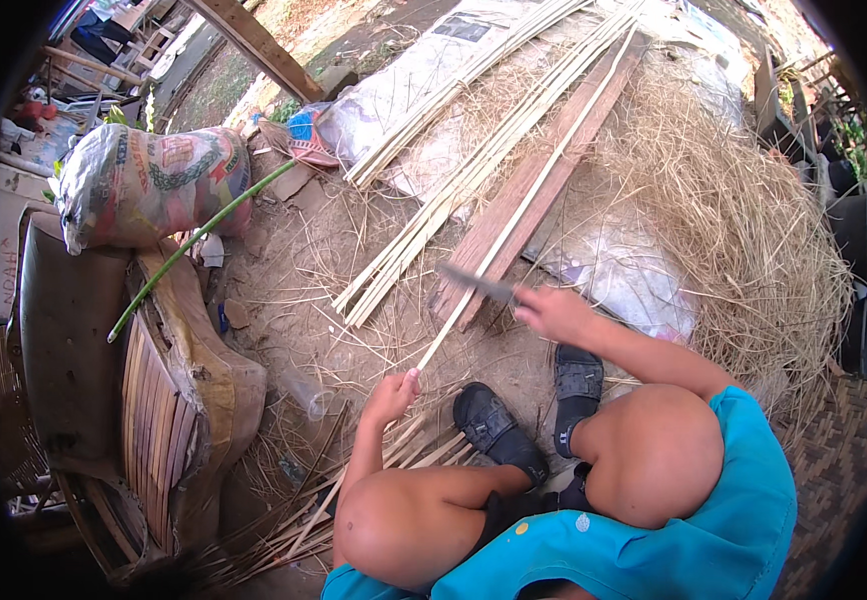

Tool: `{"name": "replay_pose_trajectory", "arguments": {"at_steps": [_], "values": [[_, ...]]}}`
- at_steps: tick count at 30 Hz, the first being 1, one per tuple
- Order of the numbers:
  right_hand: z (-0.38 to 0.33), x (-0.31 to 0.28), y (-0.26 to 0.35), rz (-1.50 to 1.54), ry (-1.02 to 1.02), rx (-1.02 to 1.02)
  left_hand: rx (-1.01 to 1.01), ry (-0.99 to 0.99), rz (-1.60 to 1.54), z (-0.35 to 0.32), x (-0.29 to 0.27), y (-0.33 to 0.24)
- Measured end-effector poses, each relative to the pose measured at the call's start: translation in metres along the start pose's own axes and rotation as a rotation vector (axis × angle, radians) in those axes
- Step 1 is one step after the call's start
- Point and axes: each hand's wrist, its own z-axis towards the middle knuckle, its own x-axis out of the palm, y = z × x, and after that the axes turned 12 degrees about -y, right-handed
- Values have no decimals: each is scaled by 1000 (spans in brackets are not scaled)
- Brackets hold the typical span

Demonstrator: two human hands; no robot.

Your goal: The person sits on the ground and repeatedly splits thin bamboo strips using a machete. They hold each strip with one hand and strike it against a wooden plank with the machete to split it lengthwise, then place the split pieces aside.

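Note:
My right hand [556, 314] is closed round the handle of a knife [476, 282], its blade pointing left and lying across a long pale bamboo strip [530, 202]. The near end of that strip is pinched in my left hand [391, 397], low and to the left of the blade. From there the strip runs up and away along a brown wooden board [561, 190], which lies on the ground in front of my feet. Whether the blade's edge bites into the strip, I cannot tell.
Bundles of split bamboo strips [424, 240] lie left of the board. A heap of curly shavings [744, 200] spreads on the right. At left are a stuffed sack [159, 178], a green bamboo stick [202, 232] and a worn chair [194, 390]. More strips [294, 520] lie beside my left leg.

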Motion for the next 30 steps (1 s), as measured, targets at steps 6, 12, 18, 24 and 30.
{"name": "replay_pose_trajectory", "arguments": {"at_steps": [6,12,18,24,30], "values": [[9,-14,-41,-134,23,49,-206,13,6,-61,-47,71],[-16,25,30,36,163,-370,-73,19,-189,17,5,-18],[6,-5,-36,64,-70,285,-237,104,-203,-15,-6,-5],[21,-8,-51,32,-82,116,-110,76,-352,-2,4,31],[33,-5,-69,5,-174,142,-54,-16,-99,-7,-6,15]]}}
